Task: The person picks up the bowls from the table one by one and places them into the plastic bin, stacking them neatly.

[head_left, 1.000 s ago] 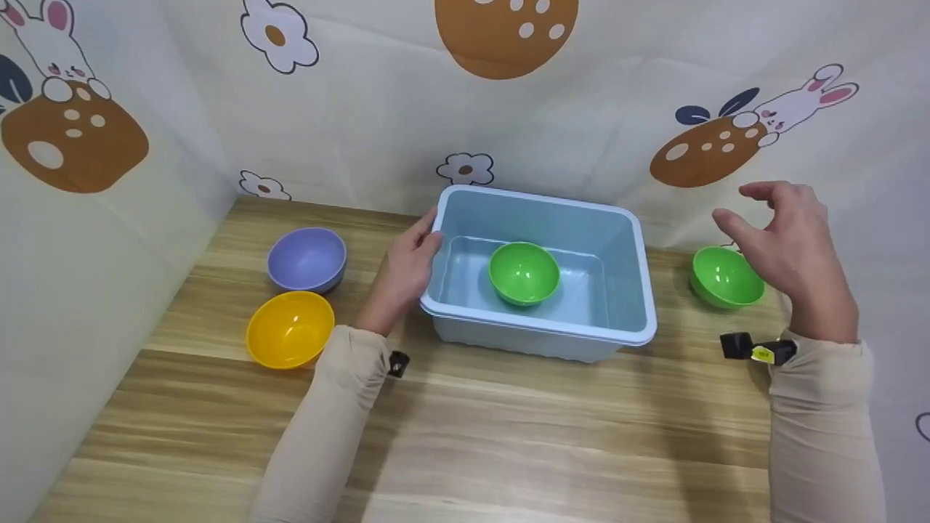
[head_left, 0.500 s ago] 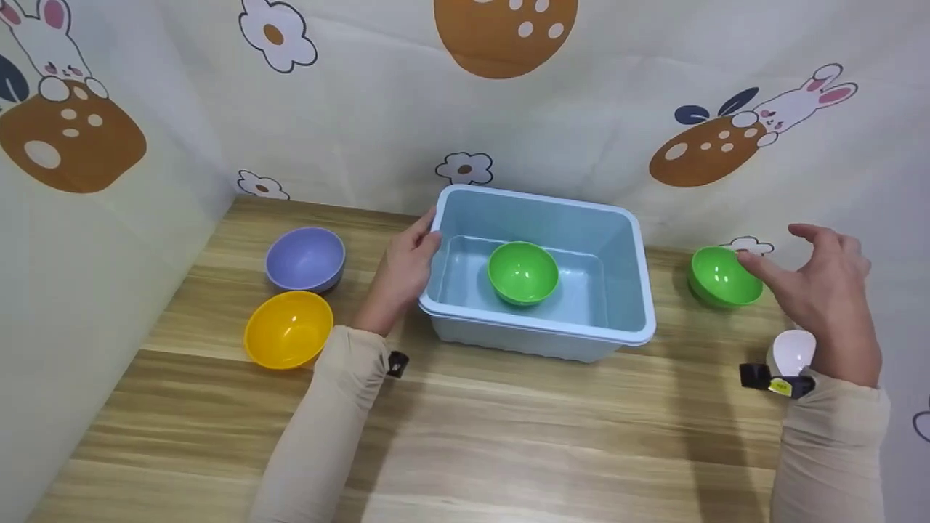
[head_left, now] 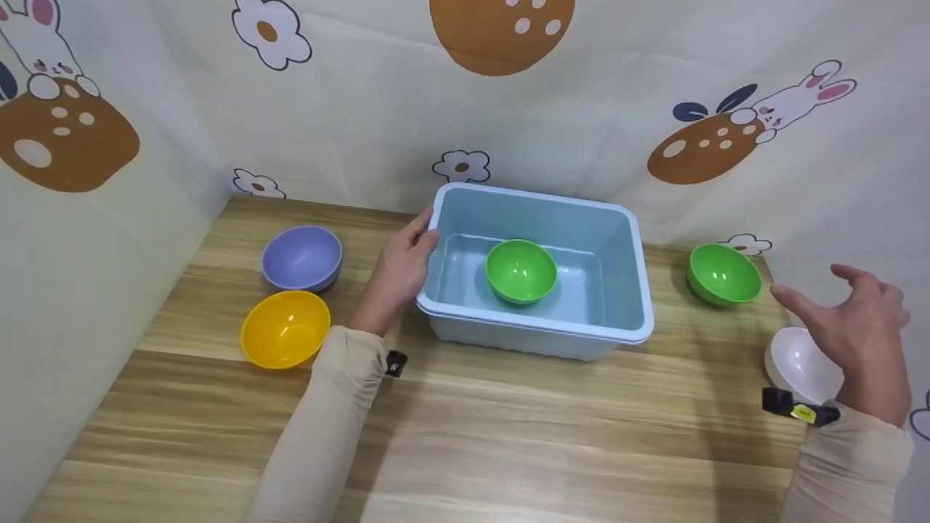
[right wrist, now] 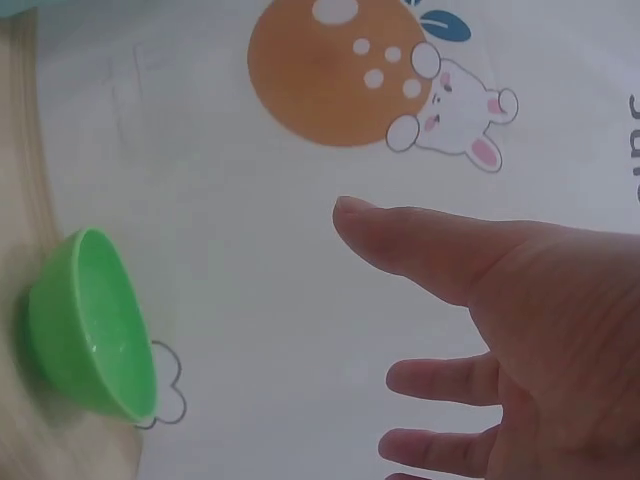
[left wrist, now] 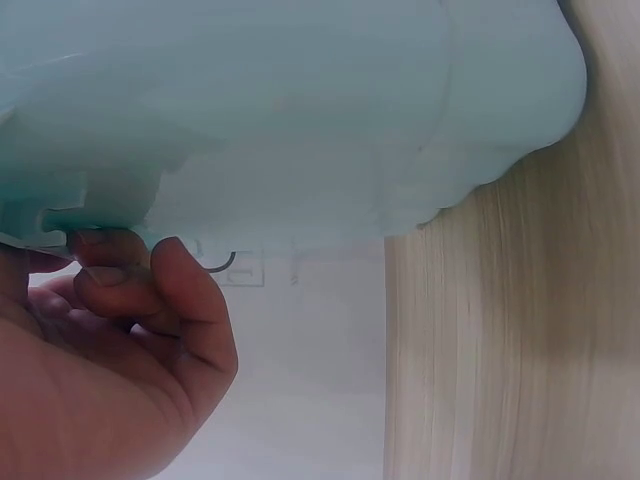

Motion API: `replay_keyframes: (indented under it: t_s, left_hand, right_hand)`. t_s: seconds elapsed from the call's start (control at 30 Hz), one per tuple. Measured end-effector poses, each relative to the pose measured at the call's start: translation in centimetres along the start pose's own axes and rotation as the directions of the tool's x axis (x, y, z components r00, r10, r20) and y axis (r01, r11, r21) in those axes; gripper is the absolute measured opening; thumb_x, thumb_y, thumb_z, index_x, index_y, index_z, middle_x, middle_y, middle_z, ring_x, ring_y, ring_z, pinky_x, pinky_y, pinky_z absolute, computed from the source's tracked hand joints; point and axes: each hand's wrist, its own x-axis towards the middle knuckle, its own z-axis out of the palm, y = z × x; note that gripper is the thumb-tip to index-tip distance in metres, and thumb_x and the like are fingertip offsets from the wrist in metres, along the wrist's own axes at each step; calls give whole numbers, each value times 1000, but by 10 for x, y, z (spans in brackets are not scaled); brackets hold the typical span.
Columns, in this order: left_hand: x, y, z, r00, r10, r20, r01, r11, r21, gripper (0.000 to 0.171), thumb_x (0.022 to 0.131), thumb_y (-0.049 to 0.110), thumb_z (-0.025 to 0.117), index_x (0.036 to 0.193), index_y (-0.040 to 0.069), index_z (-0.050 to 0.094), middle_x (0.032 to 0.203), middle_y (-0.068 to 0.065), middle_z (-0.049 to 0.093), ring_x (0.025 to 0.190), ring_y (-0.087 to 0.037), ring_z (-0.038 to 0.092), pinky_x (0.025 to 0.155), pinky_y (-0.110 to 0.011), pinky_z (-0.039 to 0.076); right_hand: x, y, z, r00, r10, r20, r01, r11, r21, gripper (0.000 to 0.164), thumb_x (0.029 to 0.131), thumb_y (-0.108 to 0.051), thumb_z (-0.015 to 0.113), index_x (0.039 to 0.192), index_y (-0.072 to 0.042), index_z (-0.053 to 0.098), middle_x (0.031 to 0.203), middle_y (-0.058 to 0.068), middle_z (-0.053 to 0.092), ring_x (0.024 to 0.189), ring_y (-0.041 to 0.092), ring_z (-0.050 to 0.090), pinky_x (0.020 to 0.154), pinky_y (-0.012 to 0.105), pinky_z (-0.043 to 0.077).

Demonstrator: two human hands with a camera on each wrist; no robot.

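Our left hand (head_left: 403, 270) grips the tub (head_left: 523, 339), so we'd ease our spread, empty right hand (head_left: 861, 327) round the white bowl (head_left: 797, 362).

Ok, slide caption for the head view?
Left hand gripping a blue tub with one green bowl inside; empty right hand near a white bowl.

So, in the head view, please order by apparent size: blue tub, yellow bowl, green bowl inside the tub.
1. Blue tub
2. Yellow bowl
3. Green bowl inside the tub, only slightly smaller; camera nearness may matter.
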Motion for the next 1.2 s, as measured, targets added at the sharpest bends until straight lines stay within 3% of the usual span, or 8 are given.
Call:
replay_keyframes:
  t_s: [0.23,0.47,0.9,1.2]
  left_hand:
    - [0,0,1,1000,-10,6,10,1000,-17,55,109,41,42,162,35,27,169,9,28,155,-18,31,125,-46,31]
    - [-1,-2,0,999,48,-11,-48,998,-28,54,110,36,42,161,29,30,168,6,31,155,-17,31,127,-44,29]
    - [0,-1,1,1000,3,2,-3,1000,-25,55,109,39,42,162,33,27,170,8,27,156,-16,29,126,-45,30]
    - [0,-1,1,1000,2,9,-2,1000,-25,54,110,40,41,161,36,26,170,10,26,156,-16,29,126,-46,30]
  right_hand:
    - [-2,19,10,995,97,32,-96,995,-27,104,93,-61,59,160,5,15,159,45,2,142,64,12,106,79,30]
    - [-3,38,17,992,102,78,-97,993,-63,107,92,-65,58,158,8,14,155,50,1,139,70,10,103,81,22]
    - [-5,58,28,967,191,168,-170,977,-131,114,90,-72,56,161,3,8,155,49,3,139,70,10,107,81,22]
    - [-7,70,34,965,171,201,-146,981,-130,112,91,-69,56,160,4,6,150,53,8,131,70,16,100,82,26]
